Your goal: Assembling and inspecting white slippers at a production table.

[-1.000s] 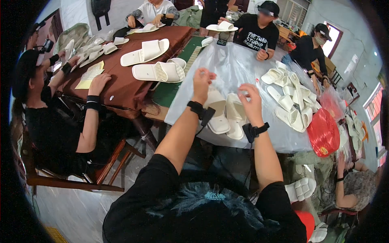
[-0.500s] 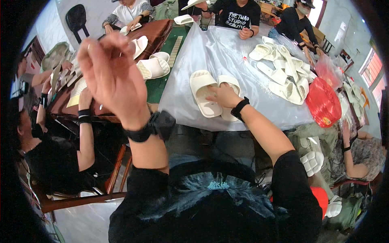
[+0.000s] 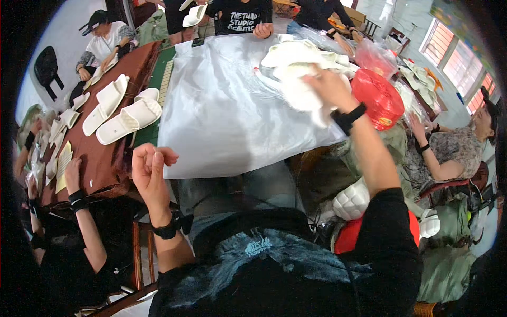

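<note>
My right hand [image 3: 334, 91] reaches over a heap of white slippers [image 3: 294, 54] at the sheet's right side. Its fingers point down at the slippers and are smeared by motion, so their grip cannot be made out. The slippers directly under it are blurred too. My left hand [image 3: 151, 168] hovers at the near left corner of the shiny pale plastic sheet [image 3: 211, 111], palm up, fingers loosely bent and apart, with nothing in it. Beyond it, a pair of white slippers [image 3: 127, 122] lies at the edge of the brown table [image 3: 113, 158].
A red plastic bundle [image 3: 376, 99] sits right of the heap, with a clear pinkish bag [image 3: 376, 58] behind it. More white slippers [image 3: 108, 100] lie on the brown table. Several people sit around, including one at the right [image 3: 449, 153].
My view has turned right. The slipper pair under my right hand is gone from the sheet's middle. That hand has moved right onto the heap, and my raised left hand has come down.
</note>
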